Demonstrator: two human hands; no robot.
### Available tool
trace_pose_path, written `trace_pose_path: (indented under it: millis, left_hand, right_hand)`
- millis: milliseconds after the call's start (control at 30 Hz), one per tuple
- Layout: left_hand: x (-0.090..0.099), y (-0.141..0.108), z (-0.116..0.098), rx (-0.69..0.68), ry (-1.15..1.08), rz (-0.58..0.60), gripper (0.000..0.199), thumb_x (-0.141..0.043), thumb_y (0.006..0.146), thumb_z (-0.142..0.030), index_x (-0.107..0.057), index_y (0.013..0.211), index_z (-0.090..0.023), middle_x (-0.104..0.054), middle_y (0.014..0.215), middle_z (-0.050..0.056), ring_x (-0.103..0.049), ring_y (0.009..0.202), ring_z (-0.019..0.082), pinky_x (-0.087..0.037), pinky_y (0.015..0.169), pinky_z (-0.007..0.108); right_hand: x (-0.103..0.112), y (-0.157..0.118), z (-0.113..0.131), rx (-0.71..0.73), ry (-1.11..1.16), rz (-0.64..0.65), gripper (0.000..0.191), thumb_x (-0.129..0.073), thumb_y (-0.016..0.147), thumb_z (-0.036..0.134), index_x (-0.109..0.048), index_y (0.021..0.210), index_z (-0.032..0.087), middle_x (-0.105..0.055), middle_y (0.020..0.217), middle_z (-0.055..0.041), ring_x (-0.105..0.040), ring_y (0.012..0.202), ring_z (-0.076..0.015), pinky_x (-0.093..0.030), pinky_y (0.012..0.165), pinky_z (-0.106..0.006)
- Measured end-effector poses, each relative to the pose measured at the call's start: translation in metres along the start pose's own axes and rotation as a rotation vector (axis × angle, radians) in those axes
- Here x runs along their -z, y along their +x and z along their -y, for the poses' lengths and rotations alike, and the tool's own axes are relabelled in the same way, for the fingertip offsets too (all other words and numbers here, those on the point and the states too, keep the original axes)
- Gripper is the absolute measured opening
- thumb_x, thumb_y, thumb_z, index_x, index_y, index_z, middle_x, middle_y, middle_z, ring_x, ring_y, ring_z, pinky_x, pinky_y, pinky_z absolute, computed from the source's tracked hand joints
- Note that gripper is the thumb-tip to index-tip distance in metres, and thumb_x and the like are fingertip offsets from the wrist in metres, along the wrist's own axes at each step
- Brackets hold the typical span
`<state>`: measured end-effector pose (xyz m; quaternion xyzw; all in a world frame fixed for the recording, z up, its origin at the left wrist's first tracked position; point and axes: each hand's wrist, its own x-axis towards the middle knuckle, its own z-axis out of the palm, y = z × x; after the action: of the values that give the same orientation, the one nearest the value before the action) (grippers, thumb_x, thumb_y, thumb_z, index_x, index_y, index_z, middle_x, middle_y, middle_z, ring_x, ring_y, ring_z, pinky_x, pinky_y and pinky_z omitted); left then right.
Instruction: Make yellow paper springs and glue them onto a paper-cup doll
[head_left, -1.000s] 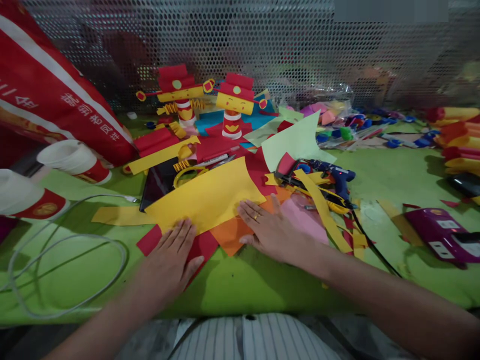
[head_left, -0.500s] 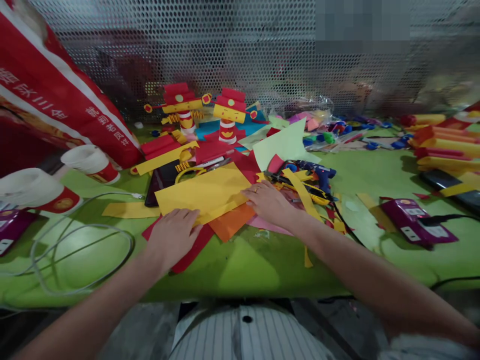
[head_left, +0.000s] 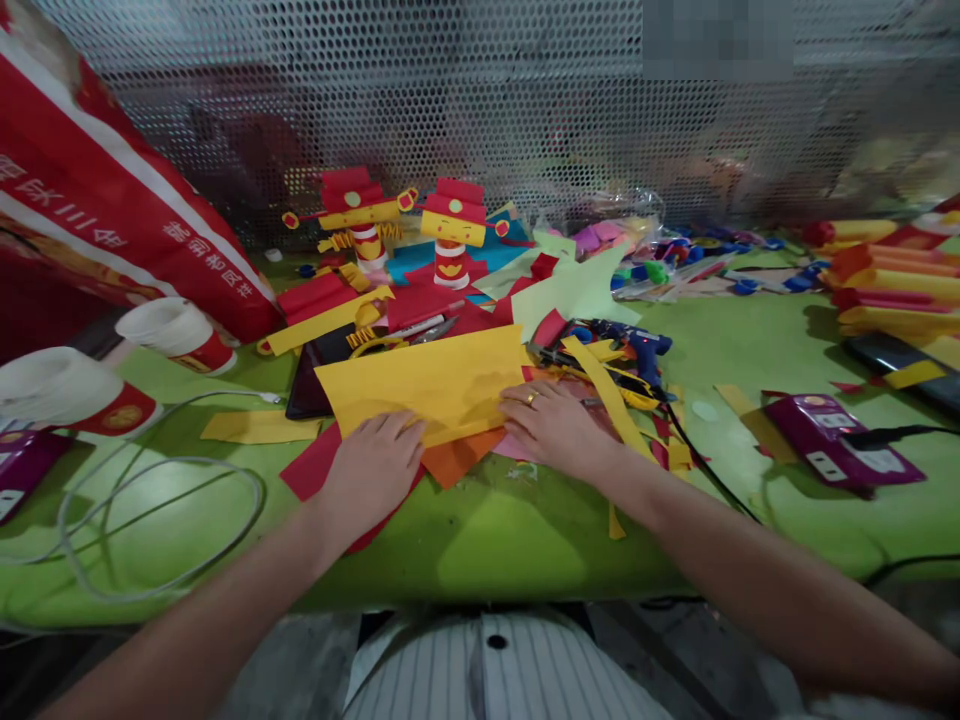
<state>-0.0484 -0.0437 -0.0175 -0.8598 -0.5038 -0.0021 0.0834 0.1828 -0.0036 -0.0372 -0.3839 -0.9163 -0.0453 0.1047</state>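
Observation:
A sheet of yellow paper lies in front of me over other coloured paper, its near edge curled or folded. At its lower left corner my left hand grips that edge, fingers close together over the paper and thumb hidden. My right hand, with a ring on one finger, holds the right end of the same edge. Beneath the sheet, orange paper and red paper stick out. A dark phone or tablet lies partly hidden behind the sheet's left side.
Two red-and-yellow paper figures stand at the back. A blue glue gun and paper strips lie to the right, near a purple power strip. Paper cups, a white cable and a red bag are at left.
My left hand has moved right and slightly up along the near edge. The yellow sheet has turned straighter and shifted right; my right hand has moved slightly right with it.

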Motion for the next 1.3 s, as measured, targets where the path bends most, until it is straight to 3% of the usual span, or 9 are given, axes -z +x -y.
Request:
trace_pose_path:
  millis: [100, 167, 367, 567, 867, 1100, 1300]
  left_hand:
    - [-0.009, 0.011, -0.012, -0.127, -0.009, -0.035, 0.033, -0.039, 0.088, -0.016, -0.058, 0.113, -0.009, -0.061, 0.116, 0.016, -0.056, 0.108, 0.025, -0.045, 0.090, 0.038]
    - [-0.013, 0.018, -0.018, -0.167, -0.008, -0.032, 0.034, -0.041, 0.087, -0.014, -0.058, 0.115, -0.007, -0.060, 0.119, 0.017, -0.056, 0.108, 0.025, -0.045, 0.089, 0.038]
    - [-0.010, 0.036, -0.016, -0.079, -0.023, 0.065, 0.034, -0.042, 0.087, -0.014, -0.057, 0.116, -0.009, -0.062, 0.113, 0.013, -0.058, 0.097, 0.025, -0.049, 0.080, 0.036]
    - [-0.001, 0.043, -0.019, -0.098, -0.020, 0.121, 0.028, -0.046, 0.085, -0.023, -0.063, 0.103, -0.010, -0.062, 0.111, 0.013, -0.057, 0.096, 0.026, -0.047, 0.078, 0.039]
    - [-0.007, 0.055, -0.024, -0.227, 0.091, -0.058, 0.022, -0.044, 0.082, -0.005, -0.065, 0.084, -0.008, -0.064, 0.071, 0.008, -0.058, 0.071, 0.021, -0.041, 0.064, 0.033]
    - [-0.013, 0.053, -0.025, -0.228, 0.109, -0.180, 0.026, -0.040, 0.083, -0.004, -0.066, 0.083, -0.009, -0.066, 0.071, 0.009, -0.060, 0.067, 0.020, -0.043, 0.062, 0.032]
    - [-0.011, 0.035, -0.006, -0.197, 0.154, -0.194, 0.039, -0.031, 0.084, -0.001, -0.068, 0.090, -0.012, -0.072, 0.086, 0.012, -0.065, 0.086, 0.023, -0.046, 0.076, 0.035]
  right_hand:
    - [0.001, 0.001, 0.007, 0.095, -0.058, 0.003, 0.031, -0.048, 0.086, 0.016, -0.057, 0.115, 0.014, -0.058, 0.120, -0.0121, -0.051, 0.109, -0.0238, -0.040, 0.090, -0.038]
    - [0.001, 0.002, 0.010, 0.145, -0.067, 0.042, 0.033, -0.048, 0.085, 0.016, -0.054, 0.118, 0.013, -0.058, 0.120, -0.0111, -0.051, 0.109, -0.0235, -0.040, 0.090, -0.037]
    - [0.006, 0.012, 0.009, 0.171, -0.133, 0.136, 0.036, -0.046, 0.087, 0.016, -0.051, 0.122, 0.007, -0.058, 0.118, -0.0142, -0.055, 0.099, -0.0241, -0.045, 0.079, -0.036]
    - [0.025, 0.023, 0.019, 0.179, -0.221, 0.338, 0.030, -0.038, 0.088, 0.010, -0.061, 0.107, 0.007, -0.062, 0.108, -0.0154, -0.059, 0.091, -0.0239, -0.045, 0.072, -0.035]
    - [0.003, 0.025, 0.019, 0.012, -0.166, 0.079, 0.030, -0.040, 0.088, 0.014, -0.060, 0.110, 0.010, -0.064, 0.106, -0.0113, -0.058, 0.092, -0.0219, -0.036, 0.095, -0.042]
    - [-0.002, 0.028, 0.019, -0.016, -0.165, 0.077, 0.030, -0.037, 0.088, 0.009, -0.064, 0.101, 0.011, -0.069, 0.095, -0.0105, -0.061, 0.090, -0.0210, -0.019, 0.109, -0.048]
    - [0.004, 0.020, 0.017, 0.027, -0.161, 0.070, 0.028, -0.043, 0.087, 0.011, -0.063, 0.107, 0.011, -0.068, 0.106, -0.0119, -0.055, 0.111, -0.0251, -0.015, 0.110, -0.053]
